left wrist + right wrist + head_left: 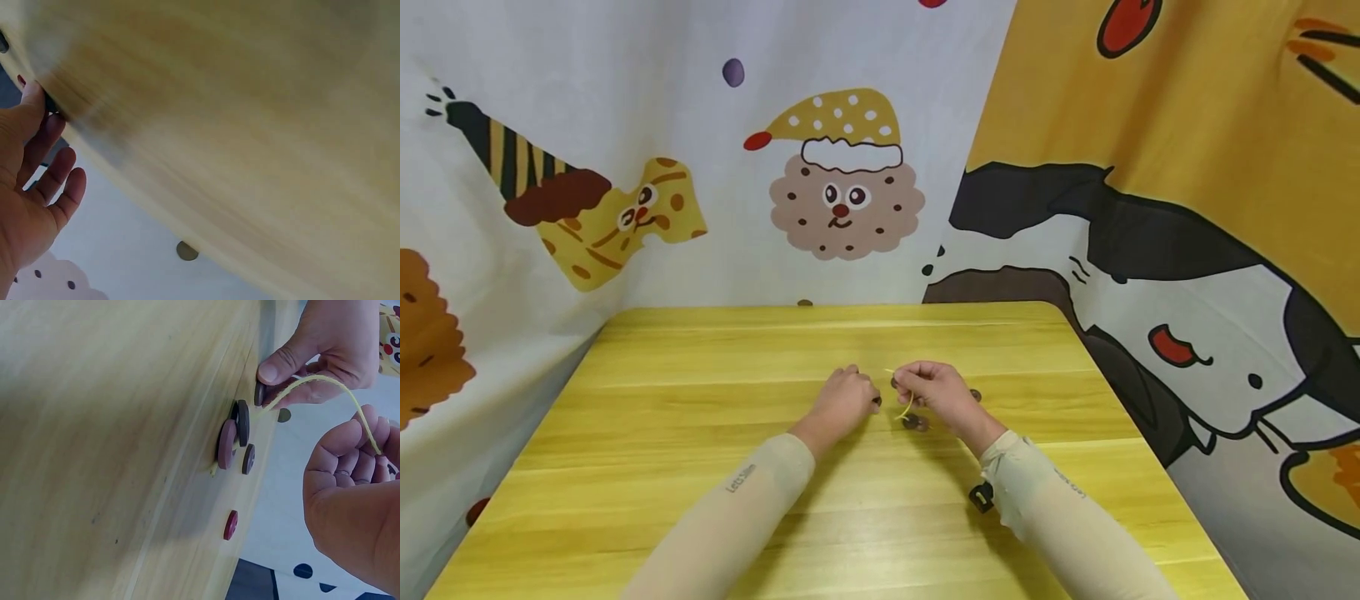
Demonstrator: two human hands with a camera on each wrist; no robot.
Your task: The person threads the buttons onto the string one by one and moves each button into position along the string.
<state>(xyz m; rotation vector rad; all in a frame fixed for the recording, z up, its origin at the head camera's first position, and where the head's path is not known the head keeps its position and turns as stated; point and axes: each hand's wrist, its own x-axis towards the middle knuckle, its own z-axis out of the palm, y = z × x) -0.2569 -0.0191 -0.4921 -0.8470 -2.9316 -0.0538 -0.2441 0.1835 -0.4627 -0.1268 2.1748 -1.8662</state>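
Observation:
My left hand (844, 398) pinches a dark round button (259, 394) on edge between thumb and fingers, just over the tabletop. To its right, my right hand (936, 390) pinches a thin yellow string (340, 382) near one end. From there the string arches down past the left hand's button; its other end shows beside a pair of buttons. That pair is a large dark button (244, 424) and a brownish-pink button (227, 444), close together. Whether the string passes through them cannot be told. In the left wrist view the left hand's button is mostly hidden by the fingers.
A smaller dark button (249, 459) and a red button (230, 525) lie on the wooden table (700, 467). Near the right forearm is a small black piece with an opening (976, 497). A cartoon-printed curtain (700, 50) hangs behind the table.

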